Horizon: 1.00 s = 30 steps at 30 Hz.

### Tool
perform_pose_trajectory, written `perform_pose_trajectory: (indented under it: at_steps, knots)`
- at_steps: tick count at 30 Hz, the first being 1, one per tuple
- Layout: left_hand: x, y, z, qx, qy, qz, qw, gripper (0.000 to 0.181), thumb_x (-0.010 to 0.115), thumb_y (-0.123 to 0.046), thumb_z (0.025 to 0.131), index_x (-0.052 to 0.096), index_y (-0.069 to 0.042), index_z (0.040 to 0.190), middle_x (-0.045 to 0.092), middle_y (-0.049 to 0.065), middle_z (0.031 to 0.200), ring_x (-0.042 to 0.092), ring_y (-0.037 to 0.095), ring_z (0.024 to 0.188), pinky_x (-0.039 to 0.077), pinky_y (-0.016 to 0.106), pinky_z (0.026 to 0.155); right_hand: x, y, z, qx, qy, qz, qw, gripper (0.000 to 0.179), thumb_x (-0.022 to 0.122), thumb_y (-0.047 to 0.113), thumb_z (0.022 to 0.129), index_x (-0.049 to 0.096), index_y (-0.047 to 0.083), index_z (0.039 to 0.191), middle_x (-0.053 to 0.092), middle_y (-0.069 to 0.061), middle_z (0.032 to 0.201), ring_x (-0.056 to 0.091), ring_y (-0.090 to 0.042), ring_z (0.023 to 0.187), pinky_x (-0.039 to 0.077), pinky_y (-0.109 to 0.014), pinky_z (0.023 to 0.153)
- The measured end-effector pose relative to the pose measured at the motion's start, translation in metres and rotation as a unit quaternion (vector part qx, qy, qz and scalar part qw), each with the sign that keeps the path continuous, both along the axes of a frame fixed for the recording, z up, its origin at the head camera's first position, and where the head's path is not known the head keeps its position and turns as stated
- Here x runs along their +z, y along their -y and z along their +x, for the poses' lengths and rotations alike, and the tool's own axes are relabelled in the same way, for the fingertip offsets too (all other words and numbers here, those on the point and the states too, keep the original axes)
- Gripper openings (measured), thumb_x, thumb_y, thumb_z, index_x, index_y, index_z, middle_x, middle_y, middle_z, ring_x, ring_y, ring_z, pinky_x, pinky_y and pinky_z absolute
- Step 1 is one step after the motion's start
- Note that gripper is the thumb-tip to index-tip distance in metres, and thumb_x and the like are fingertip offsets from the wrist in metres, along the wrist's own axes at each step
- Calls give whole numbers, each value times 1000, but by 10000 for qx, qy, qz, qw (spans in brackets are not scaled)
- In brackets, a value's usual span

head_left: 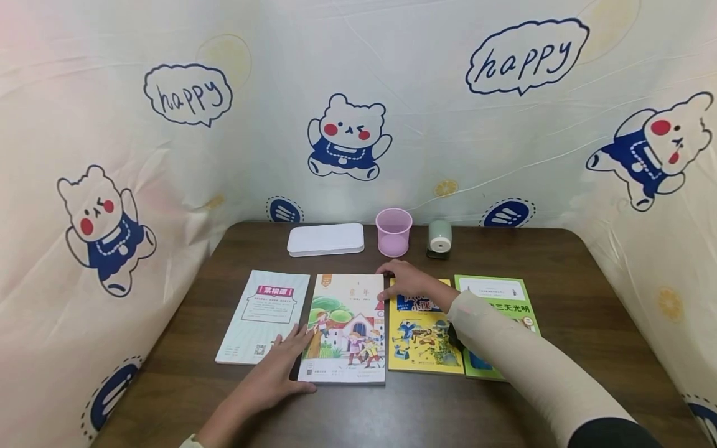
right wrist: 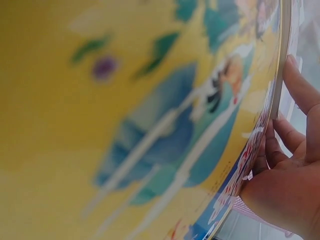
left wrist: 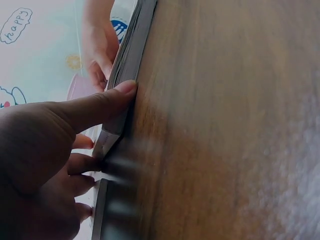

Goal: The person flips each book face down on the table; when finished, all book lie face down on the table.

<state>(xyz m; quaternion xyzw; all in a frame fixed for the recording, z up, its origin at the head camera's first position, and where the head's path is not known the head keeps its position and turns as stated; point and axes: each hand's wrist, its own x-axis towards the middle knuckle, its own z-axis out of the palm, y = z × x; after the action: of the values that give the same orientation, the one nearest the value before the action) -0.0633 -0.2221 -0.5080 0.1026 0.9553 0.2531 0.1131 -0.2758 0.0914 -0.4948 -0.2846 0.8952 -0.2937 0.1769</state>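
A white storybook (head_left: pixel 347 323) with children and a house on its cover lies face up between my two hands. My left hand (head_left: pixel 274 373) is at its lower left corner. The left wrist view shows the thumb (left wrist: pixel 112 102) against the page edges and the other fingertips along the side. My right hand (head_left: pixel 411 280) touches the upper right corner, its forearm crossing over a yellow book (head_left: pixel 417 354) and a green book (head_left: pixel 493 286). Left of the storybook lies a pale blue book (head_left: pixel 241 336), near my left fingers.
At the back of the brown table (head_left: pixel 437 410) stand a flat white case (head_left: pixel 326 239), a pink cup (head_left: pixel 394 236) and a small green pencil sharpener (head_left: pixel 439 233). A printed cloth (head_left: pixel 252 149) hangs around the table's back and sides.
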Motion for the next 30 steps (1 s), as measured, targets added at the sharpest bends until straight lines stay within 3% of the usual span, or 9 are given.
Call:
perform_pose_trajectory:
  at_steps: [8,13,17,22,26,30]
  knots:
    - [-1,2,1,178,-54,402,9990,108,92,-45,73,38,-11,160,29,10,168,18,30,158,11,59,126,1,0,1,-13,35,-47,10000,60,84,37,88,62,15,138,56,-7,130,53,-22,108,50,-34,89]
    - [2,4,3,312,-71,871,9957,106,92,-45,73,39,-18,160,28,7,168,25,31,155,22,59,123,2,0,2,4,50,-88,9999,59,83,36,88,61,14,138,56,-7,129,53,-22,107,50,-33,88]
    - [6,3,4,395,9,1236,9915,103,93,-39,74,39,-20,160,26,6,169,28,31,154,28,56,121,2,0,1,0,63,-77,10000,60,83,36,89,60,14,139,56,-7,129,53,-22,108,50,-34,89]
    - [12,-1,5,532,112,1572,9861,99,94,-29,74,43,-19,158,24,7,170,27,31,154,28,53,121,2,-2,0,12,54,-50,10000,60,82,36,89,59,14,140,56,-7,130,52,-22,110,49,-35,93]
    - [15,-3,5,626,228,1965,9782,98,93,-25,75,42,-17,159,24,9,170,34,34,151,33,47,118,2,-2,0,31,82,-66,9999,59,82,36,89,59,14,140,56,-6,129,53,-22,109,49,-35,93]
    - [16,-5,4,657,334,2593,9630,102,92,-23,76,36,-9,161,24,17,168,45,37,143,38,42,113,1,-3,-1,56,90,-62,9999,59,82,36,89,59,14,140,56,-6,127,53,-21,108,49,-35,93]
